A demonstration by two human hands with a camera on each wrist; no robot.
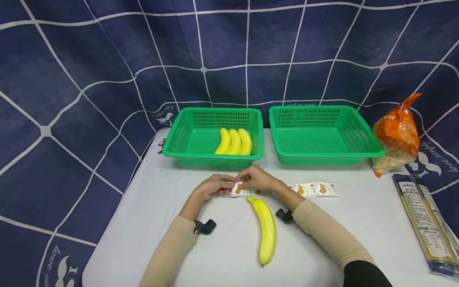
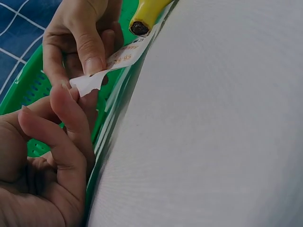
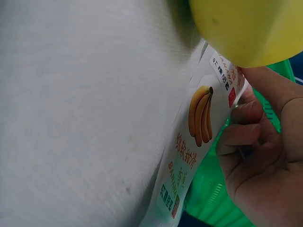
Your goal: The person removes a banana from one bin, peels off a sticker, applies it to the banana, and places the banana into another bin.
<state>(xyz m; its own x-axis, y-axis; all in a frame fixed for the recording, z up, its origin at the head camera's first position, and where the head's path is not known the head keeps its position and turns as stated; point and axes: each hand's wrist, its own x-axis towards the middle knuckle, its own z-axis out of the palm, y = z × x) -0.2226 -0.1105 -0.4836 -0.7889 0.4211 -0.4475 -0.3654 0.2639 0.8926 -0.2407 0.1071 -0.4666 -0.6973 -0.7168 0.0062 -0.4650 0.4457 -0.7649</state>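
A strip of banana stickers [image 1: 327, 189] lies on the white table in front of the baskets. At its left end, my right hand [image 1: 256, 178] pinches the strip between thumb and index finger. My left hand [image 1: 215, 185] meets it there, its fingertips holding the torn white end of the sticker strip [image 2: 87, 85] in the left wrist view. The right wrist view shows the sticker strip [image 3: 199, 116] with printed bananas running beside the curled fingers of my right hand [image 3: 270, 156]. A single yellow banana [image 1: 266, 233] lies between my forearms, its stem towards the strip.
Three bananas [image 1: 234, 142] sit in the left green basket [image 1: 211, 156]. Beside it stands the right green basket [image 1: 330, 154], with nothing in it. An orange bag [image 1: 398, 133] and a flat, long printed package [image 1: 426, 219] lie at the right.
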